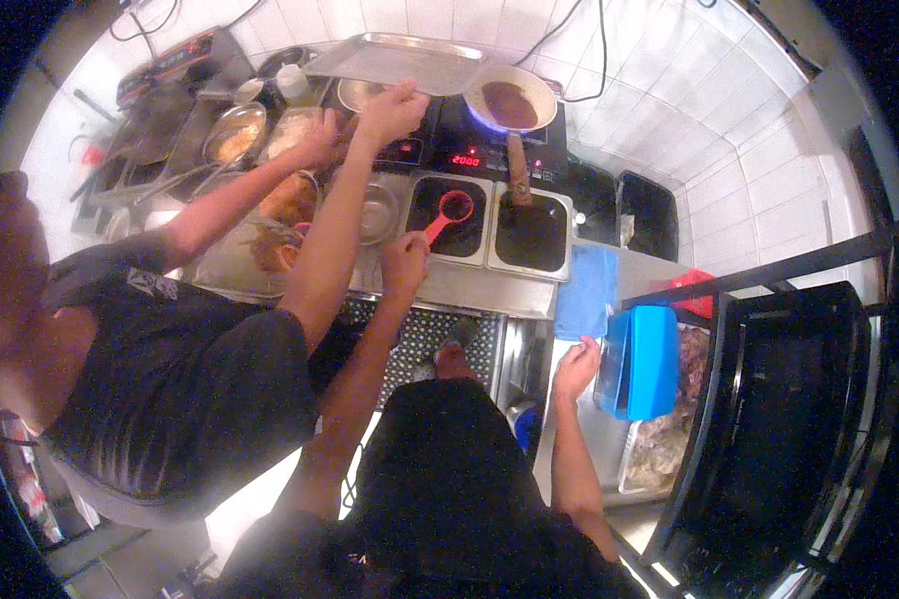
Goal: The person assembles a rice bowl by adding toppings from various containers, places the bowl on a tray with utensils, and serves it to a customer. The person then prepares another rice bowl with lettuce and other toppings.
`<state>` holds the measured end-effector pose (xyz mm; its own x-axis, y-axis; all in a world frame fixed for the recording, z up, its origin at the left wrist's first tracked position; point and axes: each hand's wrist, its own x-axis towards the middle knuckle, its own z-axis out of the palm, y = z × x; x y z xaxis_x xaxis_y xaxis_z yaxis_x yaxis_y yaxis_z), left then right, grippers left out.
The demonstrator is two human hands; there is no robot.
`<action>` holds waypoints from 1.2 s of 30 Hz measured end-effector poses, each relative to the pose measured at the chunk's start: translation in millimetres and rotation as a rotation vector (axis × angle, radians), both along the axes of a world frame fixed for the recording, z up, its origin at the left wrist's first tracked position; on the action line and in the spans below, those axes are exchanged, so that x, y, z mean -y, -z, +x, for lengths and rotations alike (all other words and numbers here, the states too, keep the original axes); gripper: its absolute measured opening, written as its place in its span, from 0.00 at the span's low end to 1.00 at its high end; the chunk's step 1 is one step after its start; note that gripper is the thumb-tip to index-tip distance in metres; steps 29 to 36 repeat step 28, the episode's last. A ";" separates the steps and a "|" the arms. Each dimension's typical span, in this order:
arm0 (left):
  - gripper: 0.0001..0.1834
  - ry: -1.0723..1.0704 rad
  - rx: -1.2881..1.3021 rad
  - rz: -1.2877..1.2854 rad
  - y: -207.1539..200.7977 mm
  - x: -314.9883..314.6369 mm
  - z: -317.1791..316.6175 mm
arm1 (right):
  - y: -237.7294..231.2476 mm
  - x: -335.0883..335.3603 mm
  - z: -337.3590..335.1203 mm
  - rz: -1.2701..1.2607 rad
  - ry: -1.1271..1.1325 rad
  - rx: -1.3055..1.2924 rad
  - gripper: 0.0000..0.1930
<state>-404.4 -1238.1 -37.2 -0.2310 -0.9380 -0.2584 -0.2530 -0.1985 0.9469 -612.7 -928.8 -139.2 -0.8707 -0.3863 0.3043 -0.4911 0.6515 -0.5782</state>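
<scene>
My left hand is closed around the handle of a red measuring scoop. The scoop's round bowl is above a square metal pan of dark contents. Beside it sits a second metal pan with dark liquid. My right hand rests at the counter by the lower edge of a blue cloth, next to a blue plastic container. Its fingers are curled together, and I see nothing in them. Behind the pans, a frying pan of brown sauce stands over a blue flame.
At left a co-worker reaches across with both hands near a metal tray. Several food bowls, one of them a metal bowl, stand there. The frying pan's wooden handle juts toward me. A black rack is at right.
</scene>
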 end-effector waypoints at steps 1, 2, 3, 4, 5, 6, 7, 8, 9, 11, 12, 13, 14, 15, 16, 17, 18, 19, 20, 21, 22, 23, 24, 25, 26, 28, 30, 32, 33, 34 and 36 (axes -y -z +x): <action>0.16 -0.019 -0.026 0.029 -3.7 -0.5 -0.4 | -2.2 1.8 1.2 0.005 0.002 0.025 0.12; 0.15 -0.037 -0.067 0.043 -4.9 0.3 -2.2 | -4.9 2.9 1.9 0.010 0.004 0.050 0.12; 0.15 -0.053 -0.110 0.058 -5.8 2.6 -5.4 | -6.3 2.7 1.8 0.015 0.007 0.073 0.12; 0.15 -0.070 -0.154 0.073 -6.6 4.4 -8.2 | -4.0 2.2 1.4 -0.001 0.005 0.064 0.12; 0.15 -0.049 -0.178 0.084 -7.8 6.4 -8.8 | -2.7 3.0 1.4 -0.017 0.003 0.056 0.12; 0.14 -0.026 -0.204 0.097 -11.0 8.4 -9.5 | -1.6 2.6 0.6 -0.031 0.002 0.047 0.12; 0.14 -0.004 -0.230 0.110 -14.0 9.5 -10.9 | -1.0 1.6 -0.2 -0.035 0.006 0.046 0.12; 0.14 0.004 -0.210 0.114 -16.7 9.5 -13.6 | -0.4 0.5 -0.6 -0.040 0.009 0.045 0.12; 0.14 0.007 -0.188 0.115 -19.2 10.8 -14.0 | -0.6 2.4 0.5 -0.047 0.007 0.048 0.12; 0.13 0.007 -0.168 0.108 -23.9 11.8 -14.8 | -3.0 3.1 0.2 -0.024 0.018 0.070 0.13; 0.13 0.006 -0.172 0.101 -27.0 9.8 -16.5 | -1.9 1.8 -0.5 -0.013 0.025 0.079 0.13; 0.12 0.006 -0.177 0.095 -30.0 7.8 -17.4 | -0.5 1.2 -0.8 -0.005 0.026 0.064 0.13; 0.12 0.010 -0.187 0.106 -33.1 6.0 -16.9 | 0.9 0.4 -0.8 0.003 0.026 0.050 0.12; 0.12 0.008 -0.199 0.116 -37.6 3.6 -14.9 | -0.3 2.1 -0.5 0.010 0.021 0.034 0.12; 0.12 0.006 -0.211 0.126 -40.2 2.1 -12.8 | -1.6 3.6 0.4 0.006 0.028 0.057 0.12; 0.12 0.004 -0.216 0.133 -34.3 2.6 -10.6 | -3.2 4.3 1.2 0.003 0.034 0.081 0.13; 0.12 0.001 -0.220 0.139 -23.3 3.8 -8.3 | -4.9 4.9 2.2 0.000 0.040 0.105 0.13; 0.12 -0.003 -0.225 0.146 -18.7 4.2 -5.7 | -7.0 4.6 2.7 0.017 0.038 0.097 0.13; 0.12 -0.023 -0.214 0.125 -25.3 1.7 -5.7 | -8.9 4.1 2.4 0.021 0.035 0.087 0.13; 0.12 -0.046 -0.201 0.116 -30.2 -2.8 -8.9 | -10.0 3.6 2.4 0.037 0.030 0.078 0.13; 0.12 -0.069 -0.189 0.106 -33.3 -5.1 -10.6 | -11.5 4.5 3.2 0.059 0.029 0.052 0.13; 0.12 -0.067 -0.166 0.108 -31.7 -4.3 -9.5 | -10.6 5.4 4.0 0.047 0.031 0.055 0.13; 0.12 -0.064 -0.146 0.108 -27.2 -2.6 -8.3 | -9.0 5.2 3.2 0.034 0.032 0.055 0.13; 0.13 -0.061 -0.125 0.108 -22.9 -0.8 -6.9 | -7.4 5.0 2.4 0.020 0.034 0.055 0.13; 0.12 -0.061 -0.130 0.099 -14.7 0.9 -5.9 | -4.4 5.3 1.5 -0.002 0.033 0.006 0.13; 0.12 -0.055 -0.173 0.104 -2.4 1.9 -1.4 | -2.5 5.6 0.9 0.015 0.035 0.050 0.13; 0.12 -0.055 -0.173 0.104 -2.4 1.9 -1.4 | -2.5 5.6 0.9 0.015 0.035 0.050 0.13; 0.12 -0.055 -0.173 0.104 -2.4 1.9 -1.4 | -2.5 5.6 0.9 0.015 0.035 0.050 0.13; 0.12 -0.055 -0.173 0.104 -2.4 1.9 -1.4 | -2.5 5.6 0.9 0.015 0.035 0.050 0.13; 0.12 -0.055 -0.173 0.104 -2.4 1.9 -1.4 | -2.5 5.6 0.9 0.015 0.035 0.050 0.13; 0.12 -0.055 -0.173 0.104 -2.4 1.9 -1.4 | -2.5 5.6 0.9 0.015 0.035 0.050 0.13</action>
